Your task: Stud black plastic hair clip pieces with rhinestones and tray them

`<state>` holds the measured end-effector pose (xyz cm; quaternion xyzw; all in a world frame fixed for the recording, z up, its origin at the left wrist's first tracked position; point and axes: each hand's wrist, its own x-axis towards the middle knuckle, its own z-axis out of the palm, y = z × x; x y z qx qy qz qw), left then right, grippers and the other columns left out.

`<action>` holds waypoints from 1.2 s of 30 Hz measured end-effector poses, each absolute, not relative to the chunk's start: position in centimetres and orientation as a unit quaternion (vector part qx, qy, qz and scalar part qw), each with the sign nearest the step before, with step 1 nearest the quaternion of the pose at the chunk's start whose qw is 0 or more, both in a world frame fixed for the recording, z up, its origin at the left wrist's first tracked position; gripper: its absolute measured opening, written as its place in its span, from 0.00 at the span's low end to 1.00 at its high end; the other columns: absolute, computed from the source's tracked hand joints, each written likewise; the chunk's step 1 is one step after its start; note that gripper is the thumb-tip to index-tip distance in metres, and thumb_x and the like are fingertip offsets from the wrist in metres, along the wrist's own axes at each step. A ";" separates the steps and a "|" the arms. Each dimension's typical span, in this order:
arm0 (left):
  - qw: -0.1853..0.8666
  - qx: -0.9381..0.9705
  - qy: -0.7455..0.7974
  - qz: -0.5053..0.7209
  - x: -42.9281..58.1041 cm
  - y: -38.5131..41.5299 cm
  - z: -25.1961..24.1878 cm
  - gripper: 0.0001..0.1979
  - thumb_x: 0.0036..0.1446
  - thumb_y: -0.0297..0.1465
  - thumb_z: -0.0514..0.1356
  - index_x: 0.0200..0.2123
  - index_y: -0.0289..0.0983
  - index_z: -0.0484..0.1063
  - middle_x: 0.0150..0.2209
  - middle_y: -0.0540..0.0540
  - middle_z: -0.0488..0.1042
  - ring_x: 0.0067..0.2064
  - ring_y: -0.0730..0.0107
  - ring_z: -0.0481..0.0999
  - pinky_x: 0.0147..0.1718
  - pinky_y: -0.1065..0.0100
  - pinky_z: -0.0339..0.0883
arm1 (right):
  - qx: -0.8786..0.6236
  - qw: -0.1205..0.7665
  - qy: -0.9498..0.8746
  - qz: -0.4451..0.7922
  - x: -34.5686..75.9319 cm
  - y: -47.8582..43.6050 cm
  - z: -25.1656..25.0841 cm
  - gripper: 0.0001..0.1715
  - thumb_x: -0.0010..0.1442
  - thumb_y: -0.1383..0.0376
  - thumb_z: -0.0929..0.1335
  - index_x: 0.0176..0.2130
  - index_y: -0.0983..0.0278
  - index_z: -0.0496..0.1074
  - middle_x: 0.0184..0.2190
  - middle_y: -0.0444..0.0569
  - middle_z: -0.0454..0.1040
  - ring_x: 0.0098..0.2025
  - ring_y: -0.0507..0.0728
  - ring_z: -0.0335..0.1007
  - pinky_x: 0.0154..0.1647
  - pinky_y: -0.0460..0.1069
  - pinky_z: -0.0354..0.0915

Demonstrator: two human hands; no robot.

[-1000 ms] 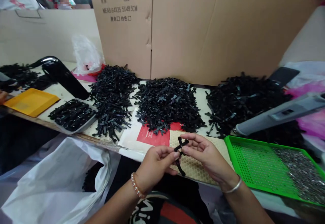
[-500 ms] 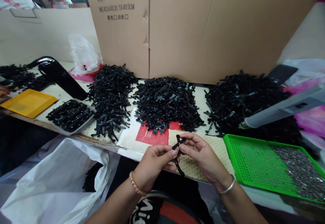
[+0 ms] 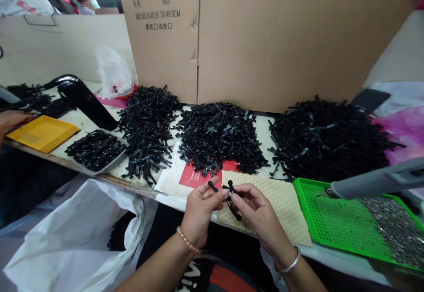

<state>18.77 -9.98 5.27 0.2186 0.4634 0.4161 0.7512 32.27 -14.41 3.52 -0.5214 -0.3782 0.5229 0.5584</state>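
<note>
My left hand [image 3: 207, 208] pinches thin black strips with rounded ends between thumb and fingers. One black strip [image 3: 234, 210] hangs curved below the fingertips, and another end sticks up by the left fingers. My right hand [image 3: 260, 208] is closed on a short black strip [image 3: 231, 186] whose round end points up. Both sets of fingertips nearly meet, so how the pieces join is partly hidden. Beneath the hands lies a cream textured mat [image 3: 271, 195].
Behind stand black-strip piles [image 3: 218, 135] and a cardboard sheet [image 3: 238, 40]. A grey electric screwdriver [image 3: 374, 179] hangs over the green tray [image 3: 308, 221] of small metal parts. Left are a strip-filled tray [image 3: 96, 150], a yellow tray [image 3: 43, 133], another person's hand [image 3: 15, 117] and a white sack [image 3: 76, 239].
The strips in my hands have turned and spread apart from their crossed position. The screwdriver has swung lower over the green tray. Another person's hand shows more at the left.
</note>
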 end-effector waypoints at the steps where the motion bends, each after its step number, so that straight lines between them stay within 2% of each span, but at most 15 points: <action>1: 0.748 0.220 0.463 0.422 18.8 -9.9 5.2 0.30 0.39 0.29 0.73 0.47 0.30 0.71 0.22 0.52 0.72 0.24 0.83 0.69 0.23 0.81 0.61 | -0.525 0.559 -0.387 0.512 32.1 -14.5 3.4 0.16 0.54 0.55 0.73 0.39 0.61 0.72 0.35 0.46 0.74 0.35 0.52 0.70 0.36 0.43 0.68; 4: 0.742 0.215 0.459 0.439 19.0 -10.0 4.9 0.27 0.39 0.30 0.73 0.44 0.30 0.73 0.22 0.52 0.73 0.21 0.86 0.64 0.20 0.82 0.57 | -0.539 0.550 -0.396 0.500 31.9 -15.0 3.2 0.18 0.56 0.54 0.72 0.43 0.60 0.73 0.38 0.48 0.75 0.39 0.55 0.71 0.38 0.46 0.70; 9: 0.739 0.193 0.448 0.465 19.8 -10.5 4.2 0.23 0.37 0.33 0.74 0.38 0.32 0.75 0.31 0.45 0.78 0.28 0.78 0.73 0.27 0.77 0.65 | -0.542 0.553 -0.392 0.496 31.4 -15.4 3.0 0.21 0.55 0.55 0.72 0.46 0.61 0.74 0.42 0.51 0.75 0.42 0.58 0.72 0.43 0.50 0.71; 13: 0.744 0.220 0.443 0.449 20.1 -10.6 4.2 0.17 0.38 0.35 0.73 0.31 0.31 0.76 0.30 0.46 0.77 0.29 0.77 0.72 0.28 0.77 0.65 | -0.545 0.587 -0.369 0.471 30.9 -15.9 2.6 0.22 0.54 0.56 0.73 0.48 0.60 0.73 0.41 0.50 0.75 0.39 0.57 0.73 0.42 0.51 0.73; 18: 0.739 0.252 0.454 0.430 19.9 -10.7 4.3 0.15 0.41 0.37 0.71 0.31 0.33 0.78 0.29 0.47 0.77 0.28 0.78 0.71 0.28 0.76 0.63 | -0.564 0.563 -0.411 0.442 30.9 -16.5 1.9 0.23 0.57 0.57 0.71 0.51 0.59 0.72 0.41 0.51 0.75 0.39 0.58 0.72 0.43 0.52 0.71; 22: 0.779 0.265 0.427 0.375 20.0 -11.4 4.6 0.18 0.40 0.35 0.72 0.35 0.34 0.78 0.36 0.45 0.79 0.35 0.72 0.75 0.38 0.73 0.67 | -0.561 0.570 -0.421 0.428 31.2 -16.9 1.7 0.21 0.59 0.57 0.70 0.51 0.59 0.72 0.44 0.51 0.73 0.41 0.58 0.71 0.42 0.52 0.71; 24: 0.790 0.273 0.418 0.355 20.2 -11.4 4.9 0.17 0.39 0.35 0.73 0.34 0.34 0.78 0.36 0.45 0.79 0.37 0.70 0.75 0.40 0.71 0.67 | -0.559 0.567 -0.446 0.409 31.6 -17.2 1.9 0.21 0.61 0.58 0.68 0.53 0.57 0.71 0.44 0.50 0.71 0.41 0.57 0.70 0.43 0.51 0.70; 28: 0.787 0.309 0.427 0.321 21.1 -10.4 5.6 0.15 0.38 0.35 0.73 0.29 0.33 0.77 0.29 0.47 0.78 0.31 0.73 0.74 0.33 0.74 0.67 | -0.597 0.532 -0.518 0.303 34.3 -18.0 3.4 0.22 0.60 0.60 0.69 0.54 0.54 0.70 0.47 0.50 0.66 0.44 0.57 0.67 0.48 0.53 0.67; 30: 0.788 0.330 0.431 0.291 21.8 -9.5 6.0 0.15 0.37 0.35 0.73 0.28 0.33 0.76 0.28 0.47 0.77 0.29 0.75 0.74 0.31 0.75 0.67 | -0.622 0.588 -0.485 0.181 37.2 -17.6 4.6 0.25 0.58 0.60 0.70 0.55 0.53 0.68 0.53 0.50 0.60 0.50 0.58 0.63 0.53 0.53 0.64; 33: 0.805 0.353 0.417 0.230 23.6 -8.5 6.2 0.17 0.36 0.36 0.73 0.28 0.32 0.75 0.28 0.46 0.77 0.29 0.74 0.74 0.29 0.74 0.69 | -0.607 0.695 -0.380 0.068 42.2 -15.3 6.4 0.39 0.56 0.61 0.71 0.62 0.50 0.53 0.59 0.49 0.53 0.58 0.58 0.56 0.58 0.53 0.59; 35: 0.824 0.360 0.396 0.186 25.3 -8.2 6.0 0.19 0.34 0.36 0.74 0.29 0.32 0.74 0.28 0.45 0.76 0.27 0.73 0.74 0.28 0.73 0.69 | -0.593 0.695 -0.397 0.085 44.9 -13.0 7.2 0.44 0.53 0.59 0.73 0.61 0.51 0.52 0.58 0.49 0.58 0.56 0.58 0.59 0.56 0.53 0.61; 36: 0.832 0.362 0.386 0.165 26.3 -8.3 5.8 0.20 0.33 0.36 0.74 0.28 0.32 0.74 0.28 0.45 0.76 0.27 0.73 0.75 0.27 0.72 0.70 | -0.592 0.684 -0.412 0.111 45.9 -11.8 7.6 0.41 0.52 0.58 0.73 0.60 0.54 0.54 0.53 0.49 0.64 0.52 0.57 0.63 0.53 0.53 0.63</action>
